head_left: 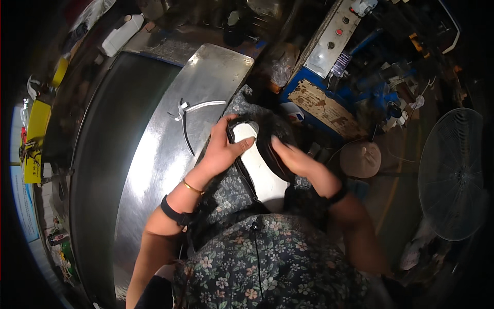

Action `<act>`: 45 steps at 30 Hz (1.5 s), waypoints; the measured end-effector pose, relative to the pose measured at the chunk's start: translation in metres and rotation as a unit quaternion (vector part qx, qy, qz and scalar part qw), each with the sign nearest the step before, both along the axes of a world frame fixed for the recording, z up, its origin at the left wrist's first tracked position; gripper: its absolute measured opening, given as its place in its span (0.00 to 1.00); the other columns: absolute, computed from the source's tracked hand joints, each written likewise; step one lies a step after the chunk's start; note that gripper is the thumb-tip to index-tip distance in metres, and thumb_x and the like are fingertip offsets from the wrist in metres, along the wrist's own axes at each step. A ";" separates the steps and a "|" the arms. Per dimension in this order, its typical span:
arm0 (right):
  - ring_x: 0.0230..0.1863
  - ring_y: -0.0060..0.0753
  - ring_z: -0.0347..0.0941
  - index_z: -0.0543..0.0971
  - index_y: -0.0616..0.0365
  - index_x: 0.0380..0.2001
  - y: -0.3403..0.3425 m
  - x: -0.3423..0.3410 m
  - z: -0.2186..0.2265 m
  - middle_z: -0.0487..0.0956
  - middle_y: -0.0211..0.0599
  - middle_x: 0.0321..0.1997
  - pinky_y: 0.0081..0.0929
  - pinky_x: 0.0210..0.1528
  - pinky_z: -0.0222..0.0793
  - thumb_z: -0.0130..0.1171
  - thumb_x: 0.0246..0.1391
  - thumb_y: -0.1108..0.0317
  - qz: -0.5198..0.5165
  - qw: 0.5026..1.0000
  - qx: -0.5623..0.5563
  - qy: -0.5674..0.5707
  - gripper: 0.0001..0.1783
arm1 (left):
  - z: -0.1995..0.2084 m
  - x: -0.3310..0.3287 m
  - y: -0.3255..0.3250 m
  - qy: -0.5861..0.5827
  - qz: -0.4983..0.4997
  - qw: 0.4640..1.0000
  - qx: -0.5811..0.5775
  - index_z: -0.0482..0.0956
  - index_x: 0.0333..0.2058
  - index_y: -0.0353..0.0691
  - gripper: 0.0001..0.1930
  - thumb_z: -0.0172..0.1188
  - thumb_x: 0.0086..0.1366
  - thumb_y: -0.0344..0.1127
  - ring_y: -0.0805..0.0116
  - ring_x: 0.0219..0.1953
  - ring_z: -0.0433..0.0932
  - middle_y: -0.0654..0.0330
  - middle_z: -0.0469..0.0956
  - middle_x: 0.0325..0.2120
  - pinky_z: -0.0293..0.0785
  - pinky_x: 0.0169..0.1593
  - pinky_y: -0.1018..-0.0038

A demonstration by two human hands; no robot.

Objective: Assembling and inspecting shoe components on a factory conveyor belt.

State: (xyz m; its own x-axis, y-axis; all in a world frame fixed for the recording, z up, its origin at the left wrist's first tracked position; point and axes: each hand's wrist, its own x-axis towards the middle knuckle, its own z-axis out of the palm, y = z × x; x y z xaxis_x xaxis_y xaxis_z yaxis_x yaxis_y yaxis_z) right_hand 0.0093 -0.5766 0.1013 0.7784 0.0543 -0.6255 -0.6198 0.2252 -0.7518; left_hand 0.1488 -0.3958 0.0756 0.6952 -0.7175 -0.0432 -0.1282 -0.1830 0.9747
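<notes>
A half-made shoe (261, 172) lies over my lap, its white sole-shaped bottom facing up and dark upper material around its edges. My left hand (222, 148) is closed round its far left side, with the thumb pressed on the white surface. Along the right side, my right hand (298, 160) grips the dark upper; its thumb shows, while the other fingers are hidden beneath. Left of the shoe, a pair of metal pincers (186, 114) rests with handles spread on the shiny metal tabletop (149, 175). A floral apron (257, 257) covers my lap.
A dark conveyor belt (105, 170) runs beyond the metal top on the left. At the far right are a control panel (332, 44) with buttons and a blue machine frame (321, 108). A round stool (360, 159) and a large fan (453, 175) stand to my right.
</notes>
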 end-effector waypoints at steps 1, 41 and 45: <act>0.63 0.43 0.66 0.61 0.69 0.63 0.007 -0.020 -0.008 0.72 0.51 0.60 0.32 0.65 0.57 0.29 0.71 0.54 0.012 0.985 -0.140 -0.098 0.31 | -0.002 -0.001 -0.001 0.013 0.001 1.000 -0.007 0.62 0.57 0.36 0.32 0.68 0.58 0.30 0.73 0.47 0.71 0.59 0.72 0.46 0.69 0.51 0.76; 0.69 0.34 0.54 0.51 0.56 0.69 0.027 0.026 0.004 0.56 0.41 0.70 0.29 0.69 0.48 0.32 0.67 0.40 -0.192 0.957 -0.007 -0.218 0.38 | 0.027 0.008 -0.008 0.118 -0.035 0.989 -0.086 0.74 0.53 0.41 0.21 0.52 0.69 0.49 0.71 0.51 0.71 0.61 0.74 0.49 0.67 0.55 0.75; 0.64 0.29 0.60 0.68 0.55 0.61 0.027 0.053 0.001 0.68 0.37 0.62 0.26 0.66 0.51 0.40 0.70 0.55 -0.142 0.951 0.001 -0.274 0.23 | 0.028 0.003 -0.011 0.139 -0.075 0.980 -0.119 0.71 0.56 0.38 0.22 0.53 0.70 0.47 0.69 0.56 0.67 0.61 0.71 0.53 0.61 0.61 0.73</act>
State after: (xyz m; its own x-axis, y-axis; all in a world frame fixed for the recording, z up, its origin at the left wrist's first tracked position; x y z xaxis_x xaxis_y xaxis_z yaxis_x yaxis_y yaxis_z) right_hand 0.0621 -0.5501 0.1023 0.9710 -0.2052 -0.1223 -0.0499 0.3267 -0.9438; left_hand 0.1522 -0.4063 0.1039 0.5669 -0.8230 -0.0352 0.1412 0.0549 0.9885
